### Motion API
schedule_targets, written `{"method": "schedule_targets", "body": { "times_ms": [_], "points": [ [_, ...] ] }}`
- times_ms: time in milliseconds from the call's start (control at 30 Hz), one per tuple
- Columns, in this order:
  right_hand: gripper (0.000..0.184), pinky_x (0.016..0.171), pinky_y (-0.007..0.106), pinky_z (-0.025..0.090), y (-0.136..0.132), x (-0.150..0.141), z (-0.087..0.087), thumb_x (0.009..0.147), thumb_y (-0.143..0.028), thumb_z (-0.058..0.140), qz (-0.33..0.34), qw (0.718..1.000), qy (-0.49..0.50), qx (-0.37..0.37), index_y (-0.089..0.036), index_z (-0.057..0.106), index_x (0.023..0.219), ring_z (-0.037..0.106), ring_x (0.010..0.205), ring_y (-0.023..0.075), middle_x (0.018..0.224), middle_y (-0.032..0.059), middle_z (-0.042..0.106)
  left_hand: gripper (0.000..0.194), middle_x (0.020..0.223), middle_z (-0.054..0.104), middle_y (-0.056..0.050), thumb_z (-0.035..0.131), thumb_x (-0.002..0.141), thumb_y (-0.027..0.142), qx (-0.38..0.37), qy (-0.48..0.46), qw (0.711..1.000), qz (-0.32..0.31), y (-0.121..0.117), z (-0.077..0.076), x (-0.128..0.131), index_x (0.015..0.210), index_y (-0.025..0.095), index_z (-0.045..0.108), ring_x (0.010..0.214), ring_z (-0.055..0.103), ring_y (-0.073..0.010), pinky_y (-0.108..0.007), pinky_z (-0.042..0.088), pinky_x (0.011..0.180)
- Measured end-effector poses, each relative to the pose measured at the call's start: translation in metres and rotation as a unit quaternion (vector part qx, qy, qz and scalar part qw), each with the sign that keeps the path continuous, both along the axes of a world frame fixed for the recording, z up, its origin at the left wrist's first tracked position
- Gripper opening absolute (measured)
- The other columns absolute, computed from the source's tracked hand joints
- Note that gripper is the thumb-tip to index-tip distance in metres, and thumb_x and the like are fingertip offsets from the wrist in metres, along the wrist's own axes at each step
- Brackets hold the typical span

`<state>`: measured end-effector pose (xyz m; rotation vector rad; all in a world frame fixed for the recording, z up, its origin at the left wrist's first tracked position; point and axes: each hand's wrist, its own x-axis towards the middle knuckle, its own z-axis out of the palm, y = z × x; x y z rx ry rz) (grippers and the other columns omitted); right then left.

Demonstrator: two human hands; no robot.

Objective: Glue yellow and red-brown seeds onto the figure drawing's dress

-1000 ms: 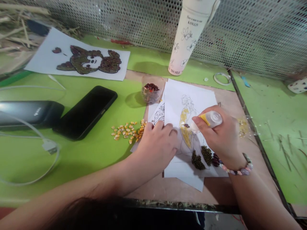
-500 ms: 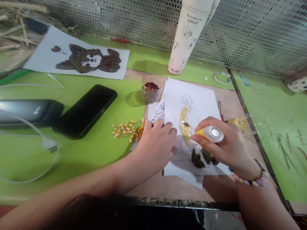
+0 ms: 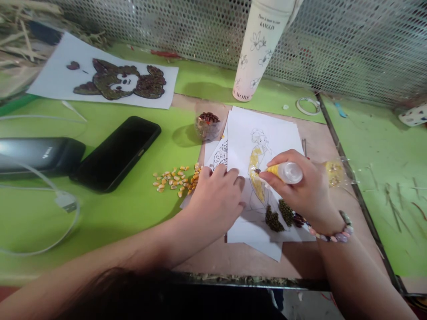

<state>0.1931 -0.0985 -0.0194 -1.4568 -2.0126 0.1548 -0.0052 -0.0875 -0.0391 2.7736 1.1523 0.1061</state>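
A small bottle with a yellow label and a clear, pale round end (image 3: 289,172) is lying tilted between the thumb and curled fingers of the right hand (image 3: 302,189), which are closing narrowly around it. Compared with half a second ago, the bottle and these fingers are sitting further left and a little higher, nearer the yellow-filled clothing of a line-drawn figure on a white paper sheet (image 3: 280,129); the bottle's tip is hiding behind the fingers. One dark bean (image 3: 257,171) is resting on the yellow part, just beside the right thumb. Below the right fingers, two patches of dark green beans (image 3: 274,219) are covering the figure's lower end, and glossy dark-red beans (image 3: 298,220) near the wrist are now showing more fully. The left hand (image 3: 213,191) is keeping its place, its bent fingers spreading slightly over the sheet's left edge and holding nothing visible. Loose yellow-and-white corn kernels (image 3: 175,179) are lying just left of those fingers, and a clear plastic cup of dark-red beans (image 3: 207,129) is standing beyond them. To the right of the right hand, a clear packet with yellow contents (image 3: 334,173) is showing more than before.
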Motion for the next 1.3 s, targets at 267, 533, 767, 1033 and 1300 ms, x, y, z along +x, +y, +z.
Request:
{"method": "schedule_targets", "body": {
  "times_ms": [267, 533, 767, 1033, 1300],
  "points": [
    [0.027, 0.049, 0.026, 0.047, -0.013, 0.008, 0.016, 0.089, -0.048, 0.067, 0.05, 0.995, 0.004, -0.087, -0.023, 0.06, 0.084, 0.062, 0.055, 0.0137, 0.069, -0.0015, 0.069, 0.034, 0.13, 0.066, -0.01, 0.06, 0.094, 0.041, -0.017, 0.001, 1.0, 0.009, 0.001, 0.001, -0.001, 0.117, 0.016, 0.065, 0.109, 0.058, -0.0314, -0.05, 0.045, 0.085],
    [0.022, 0.048, 0.027, 0.048, -0.015, 0.01, 0.023, 0.088, -0.043, 0.069, 0.068, 0.993, 0.014, -0.092, -0.024, 0.06, 0.082, 0.062, 0.054, 0.0137, 0.069, -0.0016, 0.068, 0.034, 0.13, 0.066, -0.011, 0.061, 0.094, 0.041, -0.015, -0.005, 1.0, 0.006, 0.001, 0.0, -0.001, 0.117, 0.017, 0.065, 0.11, 0.058, -0.0318, -0.049, 0.045, 0.085],
    [0.022, 0.046, 0.028, 0.045, -0.014, 0.012, 0.023, 0.088, -0.044, 0.069, 0.064, 0.994, -0.004, -0.09, -0.024, 0.06, 0.083, 0.059, 0.051, 0.0131, 0.067, -0.0028, 0.067, 0.033, 0.129, 0.067, -0.011, 0.062, 0.093, 0.04, -0.011, -0.011, 1.0, 0.009, 0.001, 0.0, -0.002, 0.117, 0.017, 0.066, 0.11, 0.058, -0.0317, -0.05, 0.046, 0.087],
    [0.027, 0.058, 0.029, 0.051, -0.007, 0.012, 0.014, 0.085, -0.048, 0.072, 0.034, 0.997, -0.013, -0.064, -0.023, 0.063, 0.09, 0.067, 0.066, 0.0165, 0.08, 0.0003, 0.072, 0.031, 0.128, 0.068, -0.011, 0.062, 0.093, 0.04, -0.009, -0.015, 1.0, 0.008, 0.002, 0.001, -0.001, 0.114, 0.017, 0.067, 0.109, 0.058, -0.032, -0.052, 0.047, 0.086],
    [0.029, 0.058, 0.029, 0.048, 0.0, 0.01, 0.005, 0.087, -0.051, 0.069, 0.014, 0.995, -0.017, -0.094, -0.023, 0.063, 0.091, 0.068, 0.071, 0.0193, 0.085, 0.0028, 0.073, 0.029, 0.127, 0.068, -0.01, 0.06, 0.094, 0.038, 0.017, -0.022, 1.0, 0.008, 0.0, -0.001, -0.003, 0.111, 0.017, 0.068, 0.109, 0.059, -0.0326, -0.051, 0.048, 0.082]
  ]
}}
